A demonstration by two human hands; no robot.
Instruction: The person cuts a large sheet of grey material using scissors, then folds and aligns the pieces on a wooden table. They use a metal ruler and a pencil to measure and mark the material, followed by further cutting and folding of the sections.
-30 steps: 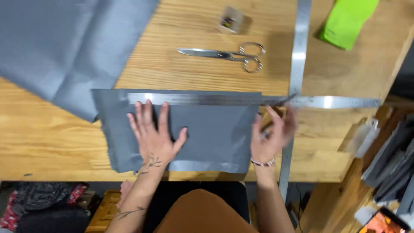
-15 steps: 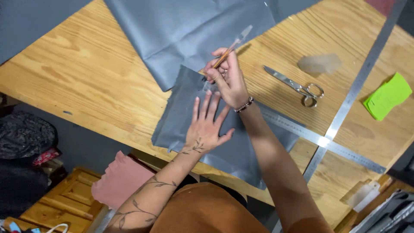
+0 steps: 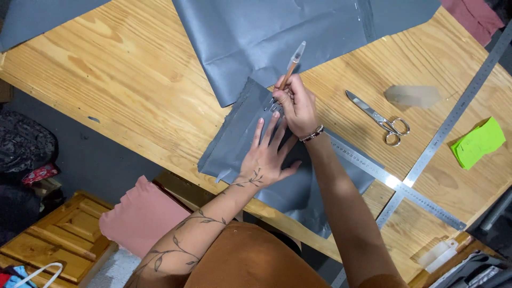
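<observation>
Right hand (image 3: 296,104) clenched around pencil (image 3: 289,67), tip on grey fabric piece (image 3: 234,146); left hand (image 3: 266,154) beside it, released, pressed flat

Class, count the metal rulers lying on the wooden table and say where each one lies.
2. One steel ruler runs from under the right hand toward the table's near right edge. The other steel ruler crosses it, running to the far right corner. More may be hidden under fabric.

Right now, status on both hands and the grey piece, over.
Left hand flat on the grey fabric piece, pinning it. Right hand grips a pen, tip at the metal ruler. Scissors lie apart; nothing obstructing.
</observation>
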